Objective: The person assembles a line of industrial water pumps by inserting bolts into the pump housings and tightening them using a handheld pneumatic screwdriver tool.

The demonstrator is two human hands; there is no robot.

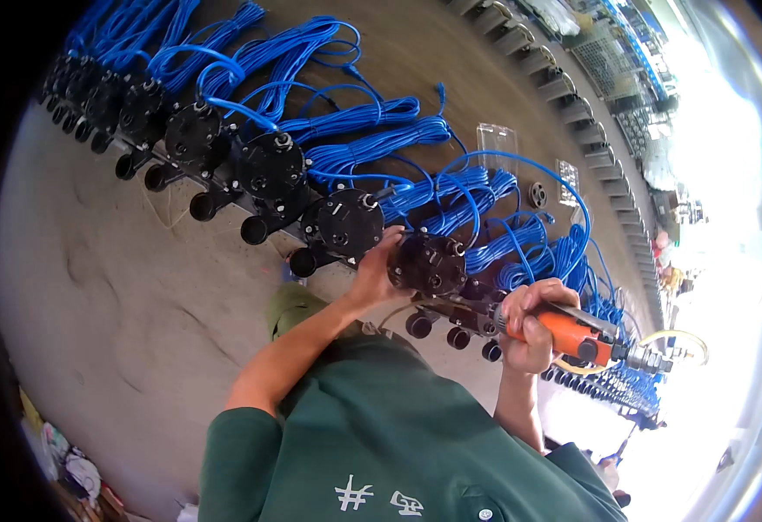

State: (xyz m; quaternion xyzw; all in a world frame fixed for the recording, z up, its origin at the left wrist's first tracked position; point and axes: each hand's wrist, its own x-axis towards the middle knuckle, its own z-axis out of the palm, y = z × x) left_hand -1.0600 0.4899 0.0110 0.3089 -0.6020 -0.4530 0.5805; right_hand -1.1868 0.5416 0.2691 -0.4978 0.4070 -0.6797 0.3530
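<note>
Blue wires (pixel 372 139) hid much of the table behind a row of round black pumps (pixel 268 165). The left hand (pixel 379 265) hid its fingers behind one black pump (pixel 429 264), touching it. The right hand (pixel 533 326) was closed tight around an orange power tool (pixel 577 335).

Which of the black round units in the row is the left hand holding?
The black round unit nearest the orange power tool; the left hand grips its side, while the others up the row sit untouched.

Clear plastic tray (pixel 496 139) and small black ring (pixel 538 193), perhaps a seal, lie beyond blue cable coils (pixel 372 117)
</note>
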